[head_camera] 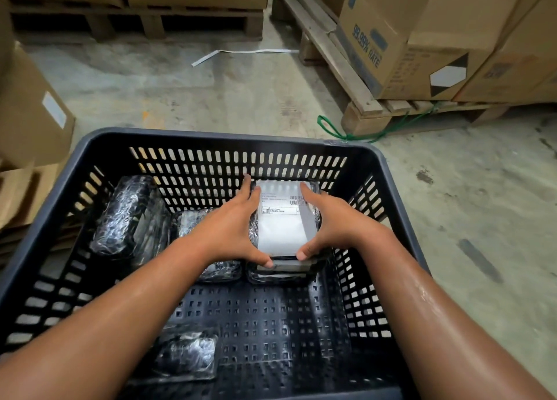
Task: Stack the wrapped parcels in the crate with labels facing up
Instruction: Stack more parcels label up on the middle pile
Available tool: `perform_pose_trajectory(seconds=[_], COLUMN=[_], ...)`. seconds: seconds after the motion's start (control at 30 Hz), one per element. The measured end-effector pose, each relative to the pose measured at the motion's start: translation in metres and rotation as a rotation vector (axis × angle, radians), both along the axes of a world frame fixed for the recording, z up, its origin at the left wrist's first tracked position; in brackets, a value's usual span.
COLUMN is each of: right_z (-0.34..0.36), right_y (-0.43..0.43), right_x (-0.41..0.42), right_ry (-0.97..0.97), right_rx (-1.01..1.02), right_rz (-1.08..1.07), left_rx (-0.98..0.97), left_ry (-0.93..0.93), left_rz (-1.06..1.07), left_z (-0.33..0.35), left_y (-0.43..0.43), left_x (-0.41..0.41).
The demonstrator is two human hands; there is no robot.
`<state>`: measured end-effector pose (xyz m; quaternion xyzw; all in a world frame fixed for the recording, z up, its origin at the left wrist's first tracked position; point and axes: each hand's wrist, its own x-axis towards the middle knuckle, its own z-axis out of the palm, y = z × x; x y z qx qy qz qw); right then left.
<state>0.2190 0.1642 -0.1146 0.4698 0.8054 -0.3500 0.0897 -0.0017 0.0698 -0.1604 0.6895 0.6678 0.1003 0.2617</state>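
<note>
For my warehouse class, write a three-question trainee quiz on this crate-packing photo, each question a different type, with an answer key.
1. True or false: the white label on the top parcel faces up.
2. Multiple choice: how is the top parcel held? A) left hand only B) right hand only C) both hands, one on each side.
3. Short answer: where in the black crate does the parcel leaning on edge stand?

Key
1. True.
2. C.
3. At the far left, near the left wall.
</note>
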Motion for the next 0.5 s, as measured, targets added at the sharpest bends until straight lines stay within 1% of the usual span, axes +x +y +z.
perform_pose_trajectory(seconds=[0.1, 0.17, 0.37, 0.5], right_z=[-0.002, -0.002, -0.001, 0.004], right_y=[0.003, 0.005, 0.004, -0.001], right_x=[-0.001, 0.000, 0.001, 0.004], right_ry=[-0.008, 0.001, 0.027, 0.049], right_rx=[-0.019, -0.043, -0.077, -0.081], right_rz=[-0.006, -0.024, -0.037, -0.030], left_rx=[-0.016, -0.027, -0.039, -0.055], left_ry=[-0.148, -0.197, -0.208, -0.205], left_rz=[-0.011, -0.009, 0.005, 0.021], left_z=[-0.005, -0.009, -0.010, 0.003], left_y=[0.002, 0.001, 0.000, -0.006], left_x=[-0.005, -0.007, -0.006, -0.006])
